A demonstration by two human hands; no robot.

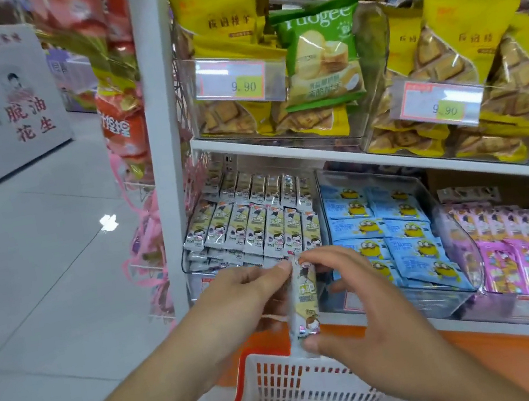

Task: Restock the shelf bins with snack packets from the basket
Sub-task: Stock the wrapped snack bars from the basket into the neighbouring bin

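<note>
Both hands hold one long snack packet (303, 301) upright above the basket (284, 381); the left hand (247, 300) pinches its top edge; the right hand (360, 310) grips it top and bottom, thumb at the lower end; at 12 o'clock, just beyond the packet, sits the shelf bin (195, 277) of matching packets.

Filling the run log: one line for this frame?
stage: mid-restock | left hand: holds snack packet top | right hand: pinches its ends | packet: upright before matching bin | basket: below hands
</note>
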